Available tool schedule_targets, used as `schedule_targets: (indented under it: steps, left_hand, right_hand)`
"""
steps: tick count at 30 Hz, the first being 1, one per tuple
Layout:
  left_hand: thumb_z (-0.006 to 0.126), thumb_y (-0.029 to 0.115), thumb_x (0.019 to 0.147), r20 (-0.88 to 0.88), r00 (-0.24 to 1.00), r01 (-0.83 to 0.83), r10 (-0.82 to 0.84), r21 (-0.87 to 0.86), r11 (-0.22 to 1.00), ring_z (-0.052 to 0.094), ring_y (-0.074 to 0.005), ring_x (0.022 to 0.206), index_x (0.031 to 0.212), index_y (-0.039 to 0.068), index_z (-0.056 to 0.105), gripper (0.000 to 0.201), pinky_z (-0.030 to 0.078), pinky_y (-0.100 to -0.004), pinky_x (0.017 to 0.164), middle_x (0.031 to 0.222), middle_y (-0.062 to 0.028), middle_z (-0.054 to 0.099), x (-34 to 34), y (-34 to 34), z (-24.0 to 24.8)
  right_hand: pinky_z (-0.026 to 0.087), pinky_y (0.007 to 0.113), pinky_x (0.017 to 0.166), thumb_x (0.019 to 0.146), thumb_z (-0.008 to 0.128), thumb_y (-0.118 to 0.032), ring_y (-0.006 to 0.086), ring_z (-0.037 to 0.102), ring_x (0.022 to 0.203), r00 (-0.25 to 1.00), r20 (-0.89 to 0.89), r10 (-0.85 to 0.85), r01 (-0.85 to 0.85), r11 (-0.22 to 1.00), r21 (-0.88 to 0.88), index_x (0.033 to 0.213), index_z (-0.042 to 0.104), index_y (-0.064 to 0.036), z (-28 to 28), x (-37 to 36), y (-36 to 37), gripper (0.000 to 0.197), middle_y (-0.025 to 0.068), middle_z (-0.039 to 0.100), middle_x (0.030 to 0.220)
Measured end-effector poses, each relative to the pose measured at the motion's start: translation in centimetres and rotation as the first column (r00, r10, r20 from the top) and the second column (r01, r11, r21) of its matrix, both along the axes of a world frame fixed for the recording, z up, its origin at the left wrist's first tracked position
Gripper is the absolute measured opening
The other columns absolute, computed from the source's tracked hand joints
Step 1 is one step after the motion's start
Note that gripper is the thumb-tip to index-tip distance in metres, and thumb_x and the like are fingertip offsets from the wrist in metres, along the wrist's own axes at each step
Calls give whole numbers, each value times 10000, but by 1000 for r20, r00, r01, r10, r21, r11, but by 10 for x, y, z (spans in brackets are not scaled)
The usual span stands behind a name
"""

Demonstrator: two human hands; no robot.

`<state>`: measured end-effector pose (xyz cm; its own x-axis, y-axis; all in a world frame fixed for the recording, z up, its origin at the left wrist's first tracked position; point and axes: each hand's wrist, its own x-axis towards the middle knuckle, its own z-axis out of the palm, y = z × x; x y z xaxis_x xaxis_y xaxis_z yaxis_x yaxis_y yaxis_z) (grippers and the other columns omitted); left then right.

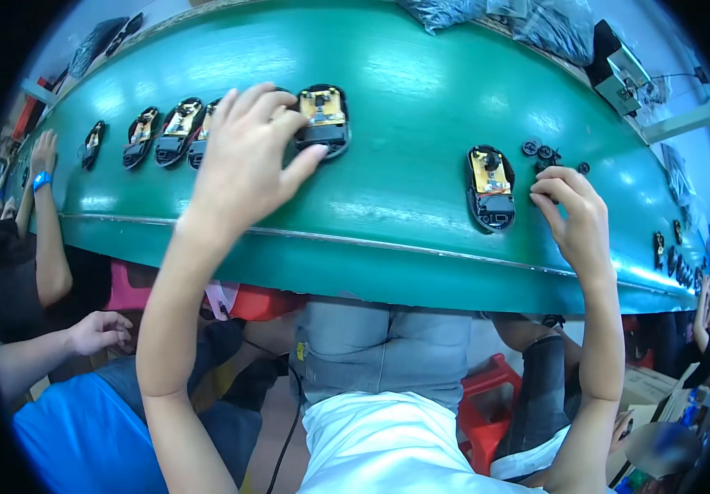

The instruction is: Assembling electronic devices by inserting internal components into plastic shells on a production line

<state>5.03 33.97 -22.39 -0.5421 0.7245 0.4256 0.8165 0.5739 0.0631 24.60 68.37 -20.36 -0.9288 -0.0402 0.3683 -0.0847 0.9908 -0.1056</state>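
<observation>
My left hand (248,156) reaches over the bench with its thumb and fingers about an opened computer mouse (323,111), a black oval shell with a tan circuit board inside. Another open mouse (491,185) lies on the green surface in front of me, just left of my right hand (573,210). That hand has thumb and forefinger bent toward each other in a pinch; whatever is between them is too small to make out. Small black wheels (545,152) lie just beyond its fingertips. More open mice (180,128) stand in a row to the left, partly hidden by my left hand.
The green bench (404,123) has a raised front edge. Plastic-bagged parts (536,25) and a metal device (621,74) are at the far side. Co-workers sit on both sides; one wears a blue wristband (41,179). A red stool (486,403) stands below.
</observation>
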Motion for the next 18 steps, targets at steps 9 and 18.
schedule_targets:
  steps: [9,18]
  left_hand:
    - [785,324,850,143,962,198,-231,216,956,593,-338,1155,956,40,745,306,418,-474,1057,1122,-120,666,35,48,6]
    - [778,229,840,276,929,196,-246,197,961,656,-344,1046,1043,28,708,294,504,-431,943,1083,-149,704,-1,69,7]
  right_hand:
    - [568,245,745,900,716,22,130,714,887,993,8,-115,92,744,-662,1035,724,5,17,-15,-10,137,80,712,1089]
    - [607,271,775,868,760,-17,153,734,886,994,12,105,-56,622,-781,1080,672,28,8,-79,-66,234,84,726,1063]
